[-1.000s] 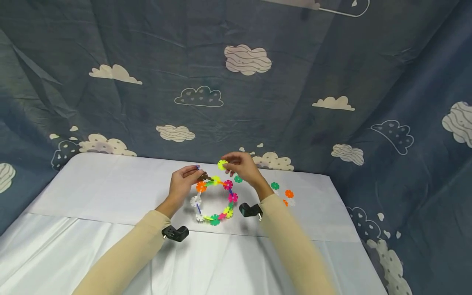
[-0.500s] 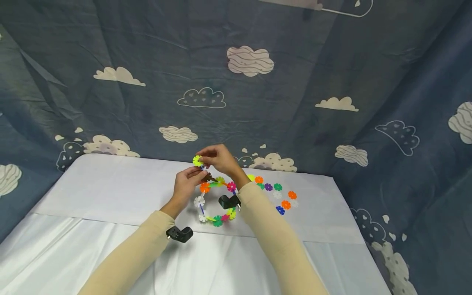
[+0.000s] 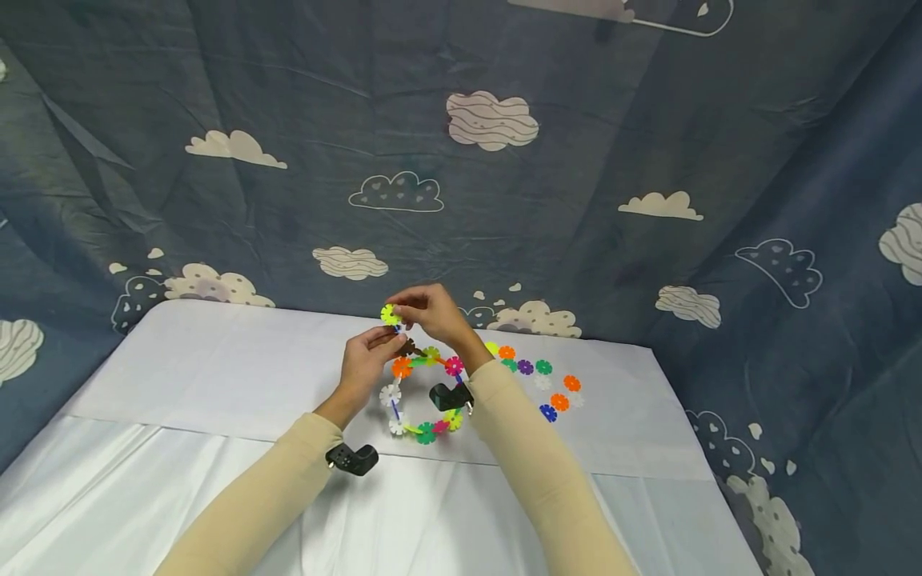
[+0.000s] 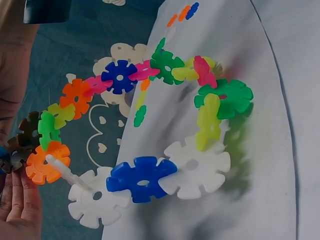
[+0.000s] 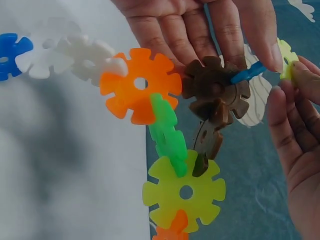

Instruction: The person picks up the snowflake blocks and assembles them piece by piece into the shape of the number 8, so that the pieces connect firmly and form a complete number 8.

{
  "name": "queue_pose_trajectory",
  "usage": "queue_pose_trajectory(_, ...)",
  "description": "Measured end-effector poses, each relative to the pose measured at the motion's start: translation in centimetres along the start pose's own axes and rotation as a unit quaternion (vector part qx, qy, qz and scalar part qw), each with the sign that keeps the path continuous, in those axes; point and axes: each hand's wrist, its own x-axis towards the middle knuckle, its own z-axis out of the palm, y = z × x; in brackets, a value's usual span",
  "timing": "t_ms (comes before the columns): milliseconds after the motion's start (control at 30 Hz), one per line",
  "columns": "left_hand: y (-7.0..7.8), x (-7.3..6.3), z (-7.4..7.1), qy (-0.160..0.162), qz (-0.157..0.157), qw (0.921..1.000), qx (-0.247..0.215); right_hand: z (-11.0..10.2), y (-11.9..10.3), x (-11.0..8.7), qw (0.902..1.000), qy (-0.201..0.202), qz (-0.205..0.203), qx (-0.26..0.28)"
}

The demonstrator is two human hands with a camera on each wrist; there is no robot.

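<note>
Two-handed: pinching yellow disc [image 3: 390,314] in right hand [image 3: 435,314], raised above counter [image 3: 216,360], just beside blue disc [image 5: 247,73], contact not readable; probably being lined up for slotting; gripping blue disc between thumb and fingers of left hand [image 3: 360,365], likely to brace joint against push; linked through brown discs [image 5: 212,87] to ring [image 3: 390,395]; beyond, loose discs [image 3: 559,402] on counter, presumably kept reachable for right hand.

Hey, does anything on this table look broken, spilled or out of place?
I see nothing broken or spilled. One oddity: brown discs branch outward from a yellow disc in the ring, interrupting its outline, perhaps deliberately. Loose discs lie scattered to the right.
</note>
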Motion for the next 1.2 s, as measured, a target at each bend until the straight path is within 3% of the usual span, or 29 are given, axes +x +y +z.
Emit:
queue_pose_trajectory(300,0.0,0.0,-0.1,-0.002,0.008,1.0,0.002,0.2,0.2,-0.2,0.9995,-0.008,0.03,-0.005)
queue_pose_trajectory(833,-0.1,-0.6,0.1,0.009,0.042,0.9991,0.002,0.0,0.0,-0.8,0.9997,-0.01,0.012,-0.017)
queue_pose_trajectory(1200,0.1,-0.5,0.1,0.007,0.032,0.9994,0.011,0.2,0.1,-1.0,0.9995,0.018,0.008,-0.023)
